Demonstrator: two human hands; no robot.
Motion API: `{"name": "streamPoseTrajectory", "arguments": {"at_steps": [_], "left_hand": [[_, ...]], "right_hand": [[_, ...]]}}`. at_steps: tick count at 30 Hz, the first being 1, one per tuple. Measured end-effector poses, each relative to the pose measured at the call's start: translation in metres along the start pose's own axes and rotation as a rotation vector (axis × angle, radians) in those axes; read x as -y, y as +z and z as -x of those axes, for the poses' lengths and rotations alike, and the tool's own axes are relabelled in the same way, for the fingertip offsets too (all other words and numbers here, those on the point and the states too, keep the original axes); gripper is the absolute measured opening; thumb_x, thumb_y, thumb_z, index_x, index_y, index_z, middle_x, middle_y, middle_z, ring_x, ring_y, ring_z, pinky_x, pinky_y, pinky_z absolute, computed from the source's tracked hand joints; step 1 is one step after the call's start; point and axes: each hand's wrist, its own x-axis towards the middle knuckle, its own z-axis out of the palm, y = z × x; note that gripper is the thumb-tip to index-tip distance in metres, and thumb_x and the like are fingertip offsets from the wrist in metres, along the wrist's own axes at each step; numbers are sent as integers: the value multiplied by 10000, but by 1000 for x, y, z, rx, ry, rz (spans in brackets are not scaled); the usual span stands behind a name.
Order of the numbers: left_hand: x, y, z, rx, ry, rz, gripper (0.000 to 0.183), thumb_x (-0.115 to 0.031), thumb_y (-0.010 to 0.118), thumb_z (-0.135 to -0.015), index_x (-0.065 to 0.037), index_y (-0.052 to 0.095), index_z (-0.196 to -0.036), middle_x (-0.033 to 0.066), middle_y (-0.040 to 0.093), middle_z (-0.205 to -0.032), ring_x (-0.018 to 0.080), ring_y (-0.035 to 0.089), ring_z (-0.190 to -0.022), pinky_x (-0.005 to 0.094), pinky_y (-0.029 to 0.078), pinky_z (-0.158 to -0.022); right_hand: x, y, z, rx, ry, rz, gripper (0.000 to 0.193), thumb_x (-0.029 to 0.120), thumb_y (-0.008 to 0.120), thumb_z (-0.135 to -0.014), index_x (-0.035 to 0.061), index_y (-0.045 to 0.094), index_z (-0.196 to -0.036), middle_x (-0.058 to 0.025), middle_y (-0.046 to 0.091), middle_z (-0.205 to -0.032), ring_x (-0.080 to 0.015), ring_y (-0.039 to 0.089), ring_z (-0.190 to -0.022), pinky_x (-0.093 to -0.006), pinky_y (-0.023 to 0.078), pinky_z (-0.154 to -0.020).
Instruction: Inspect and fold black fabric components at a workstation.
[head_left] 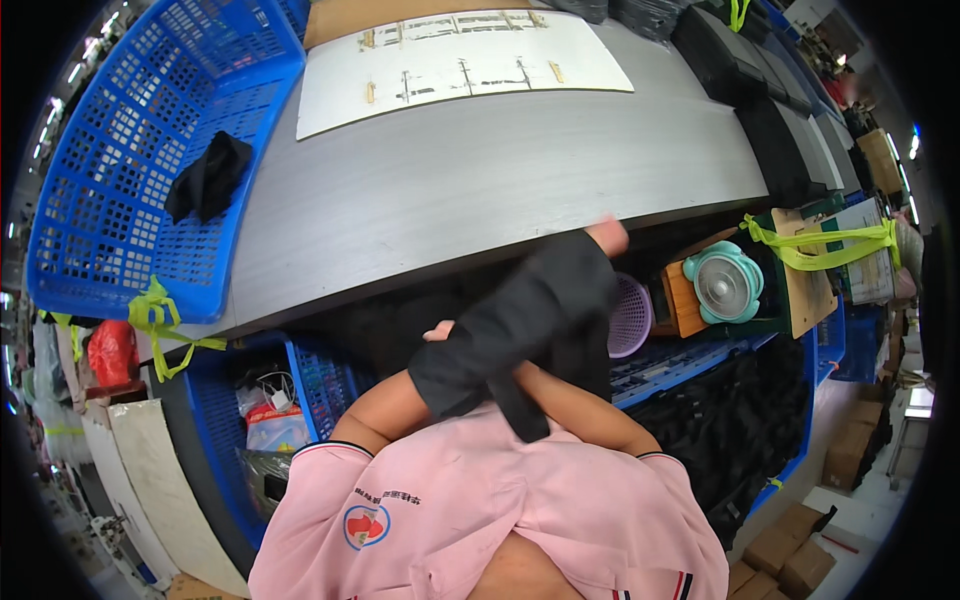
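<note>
Between the grey table [480, 170] and the pink shirt [450, 490], black cloth [515, 320] sits like a sleeve around the left forearm [388, 412]. The left hand [608, 237] pokes from its far end; the right hand [438, 330] shows only fingers at the cloth's edge — how far either is closed, or on what, I cannot tell. The cloth looks light, soft and limp, hardly fragile — its open ends seem the best holds.

Black cloth [520, 320] — matt; blue basket [250, 190] — glossy plastic
</note>
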Motion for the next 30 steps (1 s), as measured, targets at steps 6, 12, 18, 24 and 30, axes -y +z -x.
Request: {"name": "streamPoseTrajectory", "arguments": {"at_steps": [6, 12, 18, 24, 30], "left_hand": [[10, -61, 22, -341, 467, 105, 582, -211, 494, -1030, -46, 273, -1542, 89, 354, -1561, 166, 411, -1374, 244, 347, -1063], [-20, -39, 37, -277, 77, -678, 537, -193, 458, -1037, 0, 319, -1518, 125, 497, -1441, 188, 498, -1295, 289, 383, -1046], [21, -83, -3, -251, 604, -982, 257, -136, 532, -964, -19, 560, -1190, 117, 628, -917, 204, 603, -863, 316, 454, -908], [51, -67, 24, -12, 184, -503, 390, -185, 508, -1000, -33, 491, -1358, 100, 544, -1301, 219, 542, -1171, 305, 392, -1072], [22, -41, 16, -295, 459, -1615, 459, -224, 469, -1031, -24, 424, -1442, 102, 484, -1448, 240, 494, -1285, 322, 401, -1095]], "right_hand": [[71, -136, 25, -411, 55, -406, 276, 216, 462, -1045, 1, 631, -1077, -44, 653, -946, -139, 591, -804, -272, 472, -816], [114, -165, 23, -407, -313, -169, 118, 92, 678, -896, -8, 619, -917, -98, 593, -858, -181, 589, -795, -286, 475, -724], [121, -200, 35, -1, -300, -1021, 87, 60, 660, -908, -19, 650, -873, -28, 616, -914, -113, 530, -876, -279, 401, -863], [125, -232, 0, -269, -64, -838, 155, 154, 619, -973, 14, 683, -956, 41, 606, -817, -41, 527, -739, -179, 418, -691], [110, -217, 9, -581, -245, -518, 367, 142, 578, -984, -29, 521, -1304, -138, 616, -1214, -211, 660, -1036, -313, 493, -911]]}}
